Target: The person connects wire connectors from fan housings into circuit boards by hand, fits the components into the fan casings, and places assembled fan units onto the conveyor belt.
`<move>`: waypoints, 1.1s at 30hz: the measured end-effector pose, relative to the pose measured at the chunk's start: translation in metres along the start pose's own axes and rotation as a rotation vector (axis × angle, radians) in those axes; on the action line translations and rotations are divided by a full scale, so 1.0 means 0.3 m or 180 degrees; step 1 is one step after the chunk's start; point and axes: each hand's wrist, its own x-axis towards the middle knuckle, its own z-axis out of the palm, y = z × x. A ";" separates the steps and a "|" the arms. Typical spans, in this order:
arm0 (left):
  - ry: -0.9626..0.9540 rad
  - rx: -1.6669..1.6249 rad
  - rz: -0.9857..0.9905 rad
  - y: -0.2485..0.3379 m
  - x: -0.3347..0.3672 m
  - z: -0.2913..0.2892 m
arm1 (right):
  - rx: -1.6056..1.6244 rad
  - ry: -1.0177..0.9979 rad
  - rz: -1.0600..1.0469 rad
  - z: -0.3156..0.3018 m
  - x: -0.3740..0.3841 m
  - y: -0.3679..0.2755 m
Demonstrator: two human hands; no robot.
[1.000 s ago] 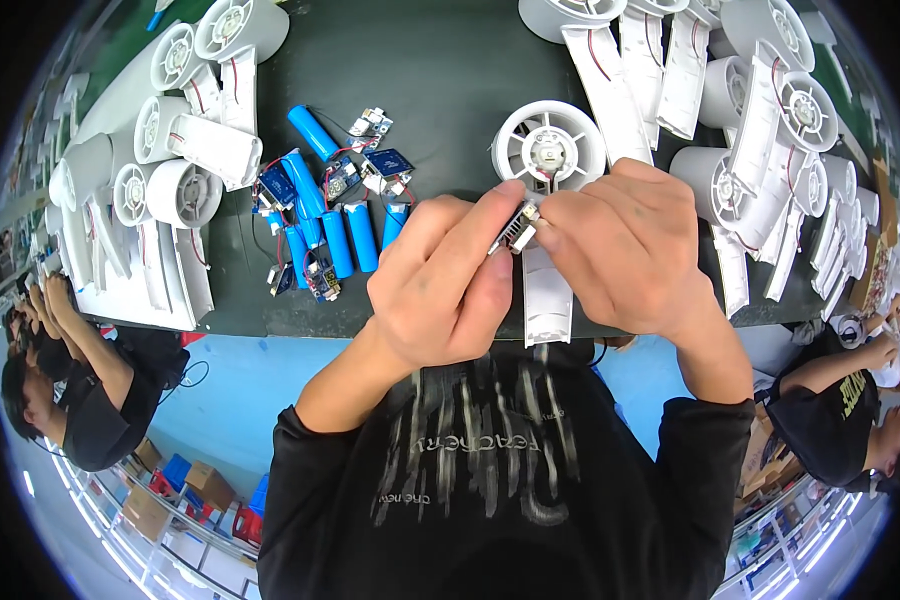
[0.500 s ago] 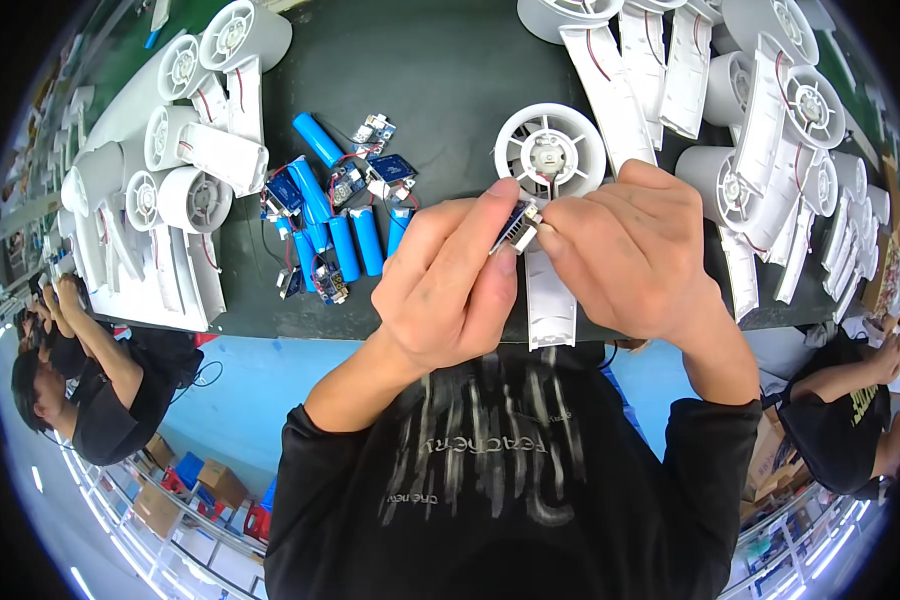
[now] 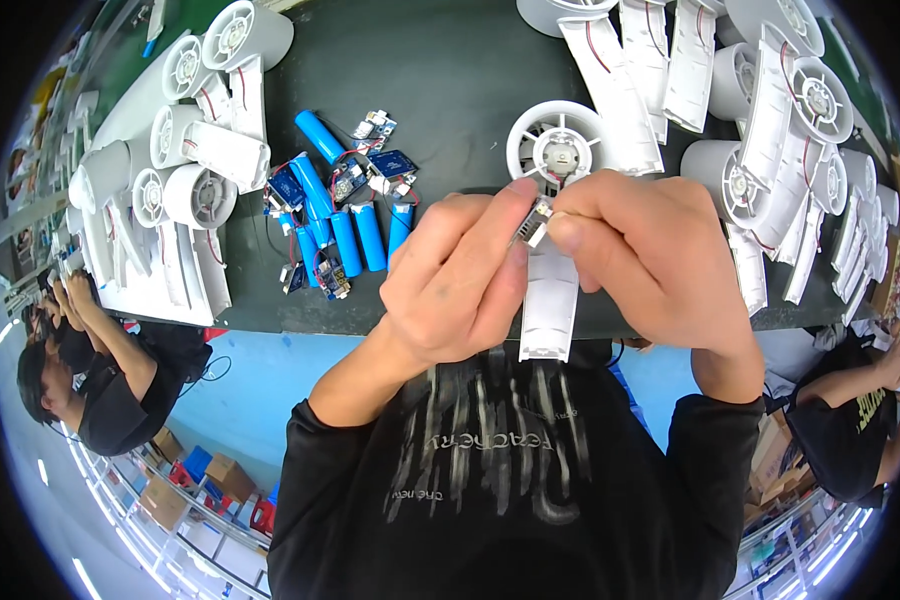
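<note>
Between the thumb and fingers of my left hand point(image 3: 455, 280) is a small circuit board point(image 3: 533, 222) with a light-coloured connector on it. My right hand point(image 3: 660, 255) is closed in a pinch at the board's right edge; what its fingertips hold is too small and covered to make out. Right behind and below both hands lies a white fan housing point(image 3: 513, 150), its round ring on the far side and its open half-handle point(image 3: 547, 315) pointing toward me. A thin wire shows near the fan's hub, partly hidden by my fingers.
Left of my hands lie several blue cylindrical batteries point(image 3: 344, 245) wired to small circuit boards point(image 3: 390, 163). White fan housings point(image 3: 198, 195) are heaped at the left, and more housings point(image 3: 740, 190) at the right. The dark table point(image 3: 410, 60) ends just before my body. Other people sit on both sides.
My right fingertips have shifted slightly and the board has tilted a little. The fan housing's ring has moved slightly to the right. My left hand still holds the board.
</note>
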 end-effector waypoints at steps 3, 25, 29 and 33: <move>-0.0035 0.0045 -0.0082 0.006 0.006 0.003 | 0.0423 -0.0048 0.0440 0.003 -0.004 -0.016; 0.0140 -0.0058 0.0266 -0.017 0.009 0.009 | -0.0134 0.0347 -0.0445 0.036 -0.008 0.038; 0.0176 -0.0182 0.0219 -0.022 -0.007 0.020 | 0.0342 0.0048 0.0164 0.025 -0.025 0.018; 0.0198 -0.0105 0.0206 -0.019 0.002 0.021 | -0.0544 0.0345 -0.0468 0.041 -0.023 0.013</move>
